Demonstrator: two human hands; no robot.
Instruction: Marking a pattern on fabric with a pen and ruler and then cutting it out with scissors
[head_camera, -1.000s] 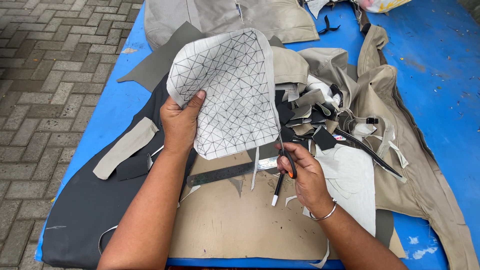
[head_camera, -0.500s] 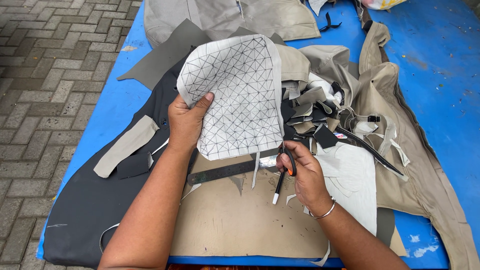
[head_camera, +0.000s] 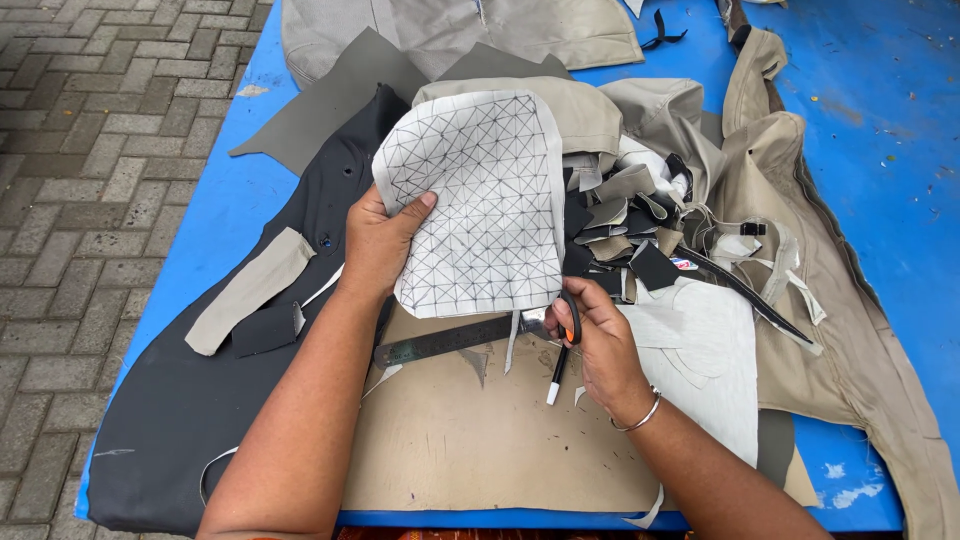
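Grid-marked white fabric piece (head_camera: 478, 205) is the main thing here, held up off the middle of the table with its lower edge just above the metal ruler (head_camera: 450, 340). The left hand (head_camera: 380, 245) is pinching it at the left edge, thumb on the front face, the other fingers tucked behind where you can't see them. The right hand (head_camera: 595, 345) is down at the piece's bottom right corner, fingers curled through the orange-and-black handles of a pair of scissors (head_camera: 566, 330), and a black-and-white marker pen (head_camera: 557, 375) sticks out below the same grip. There's a silver bangle (head_camera: 640, 415) on that wrist.

Under both hands is a tan board (head_camera: 470, 450), with the ruler lying across it at a slight slant. Left of that is a big dark grey sheet (head_camera: 200, 400) with a beige strip (head_camera: 250, 290) on top. To the right of the white piece there's a messy heap of offcuts (head_camera: 630, 215) in black, beige and white, then a long beige cover (head_camera: 830, 330) draped down the right side. It's all sitting on a blue table (head_camera: 880, 130), with brick paving (head_camera: 90, 150) off to the left.
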